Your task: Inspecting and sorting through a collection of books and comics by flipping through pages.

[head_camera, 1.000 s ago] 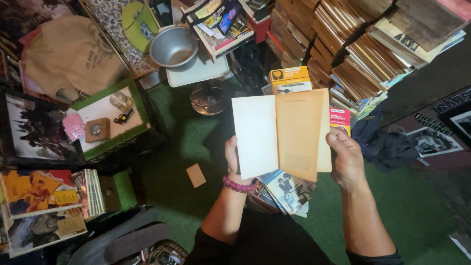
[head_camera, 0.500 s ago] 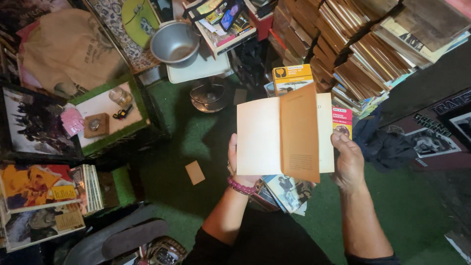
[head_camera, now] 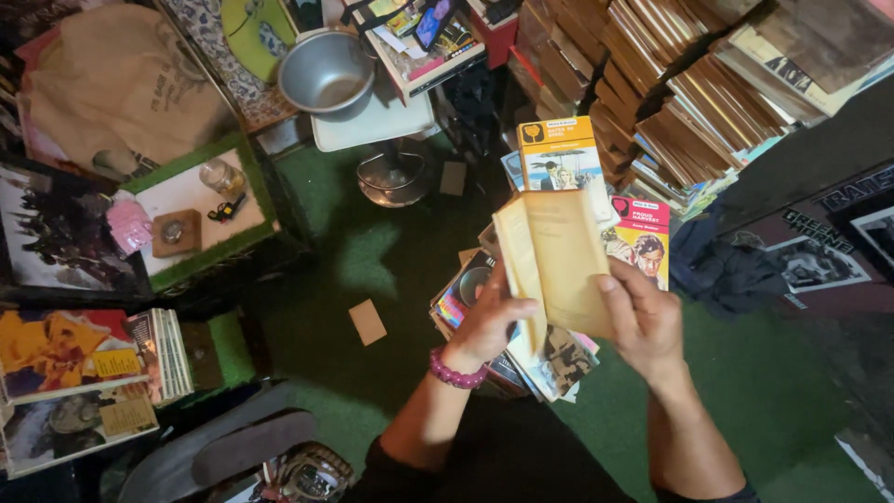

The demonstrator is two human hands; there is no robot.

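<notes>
Both hands hold one yellowed paperback book [head_camera: 556,263] just right of the middle of the view. The left hand [head_camera: 489,321], with a purple bead bracelet [head_camera: 454,372] at its wrist, grips the book's lower left side, thumb across the page edges. The right hand [head_camera: 643,321] clasps the lower right of the tan cover, thumb lying on it and fingers curled behind. The book is nearly shut, its pages fanned slightly toward 11 o'clock.

Under the hands, at 6 o'clock from the book, lies a loose heap of paperbacks and magazines [head_camera: 549,363] on green carpet [head_camera: 400,251]. At 12 o'clock from the book an orange-topped paperback [head_camera: 559,154] stands, and at 3 o'clock, just beside it, a red-covered one [head_camera: 643,233]. Tall stacks of books [head_camera: 689,84] fill the 1 o'clock corner. A metal pot [head_camera: 328,73] sits at 11 o'clock, well apart, and a small cardboard square [head_camera: 367,322] lies on the carpet at 9 o'clock.
</notes>
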